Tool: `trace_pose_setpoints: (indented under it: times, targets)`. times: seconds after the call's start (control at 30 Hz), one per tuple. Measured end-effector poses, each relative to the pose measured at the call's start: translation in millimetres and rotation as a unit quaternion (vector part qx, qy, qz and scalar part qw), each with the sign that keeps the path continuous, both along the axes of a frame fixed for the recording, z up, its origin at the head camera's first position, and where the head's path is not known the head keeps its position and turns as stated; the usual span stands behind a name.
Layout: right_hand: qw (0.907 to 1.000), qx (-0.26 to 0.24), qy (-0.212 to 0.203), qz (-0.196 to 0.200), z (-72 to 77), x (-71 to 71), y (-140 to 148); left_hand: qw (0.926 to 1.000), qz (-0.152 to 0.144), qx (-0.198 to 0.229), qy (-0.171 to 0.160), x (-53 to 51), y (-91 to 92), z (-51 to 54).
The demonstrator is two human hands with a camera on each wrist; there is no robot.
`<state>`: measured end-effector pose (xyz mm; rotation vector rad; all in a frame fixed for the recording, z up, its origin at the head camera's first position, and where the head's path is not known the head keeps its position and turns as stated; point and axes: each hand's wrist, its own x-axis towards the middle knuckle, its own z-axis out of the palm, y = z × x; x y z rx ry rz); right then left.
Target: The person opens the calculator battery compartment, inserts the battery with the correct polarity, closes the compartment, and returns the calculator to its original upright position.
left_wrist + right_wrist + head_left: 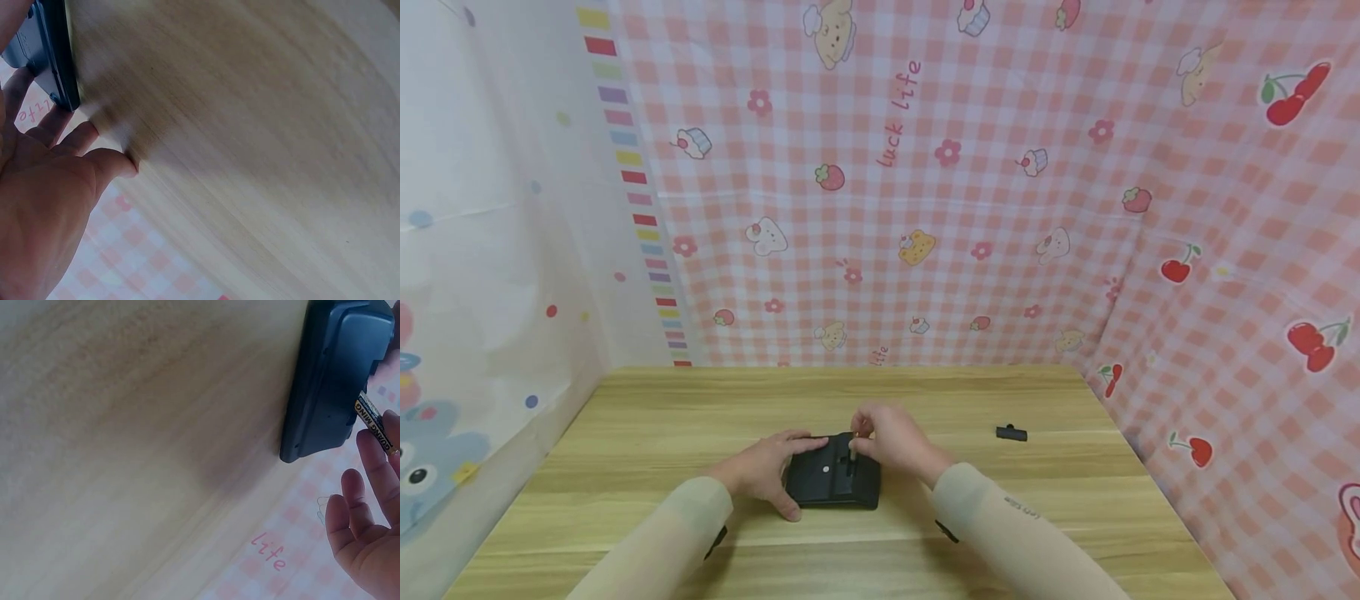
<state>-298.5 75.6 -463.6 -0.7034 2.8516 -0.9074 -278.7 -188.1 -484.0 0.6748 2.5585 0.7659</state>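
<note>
A black device (pixel 812 492), probably a calculator seen from its back, lies on the table with its battery slot uncovered. Along its left side my left hand (pixel 766 468) holds it, with the thumb at the near corner and fingers on the far edge. My right hand (pixel 898 437) pinches a small cylindrical battery (pixel 374 422) between thumb and finger. One end of this battery reaches the slot; whether it is seated cannot be seen. The other right fingers hang loosely curled. Farther right lies a small black cover (pixel 1011 433), apart from both hands.
The wooden table (pixel 700 408) ends at a pink checked cloth (pixel 880 275) behind and at the right. A pale cloth (pixel 497 250) hangs on the left side.
</note>
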Motion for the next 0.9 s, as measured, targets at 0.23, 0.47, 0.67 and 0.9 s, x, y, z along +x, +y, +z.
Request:
trace_pose_setpoints:
  times: [0.23,0.47,0.67,0.9]
  targets:
    - [0.9999,0.010,0.000,-0.003,-2.5,2.4,-1.3,1.0000,0.000,0.003,-0.001,0.0,-1.2,-0.8]
    - [0.9999,0.014,0.006,0.004,-2.4,2.8,-1.7,1.0000,0.001,0.002,0.003,-0.4,-1.6,-2.7]
    - [0.9998,0.021,-0.003,0.005,-2.6,3.5,-2.6,1.0000,0.001,0.001,0.003,-0.7,-1.6,-3.0]
    - [0.9995,0.027,-0.014,0.007,-1.9,5.0,-2.9,1.0000,0.003,0.000,0.000,0.1,-1.3,-1.1]
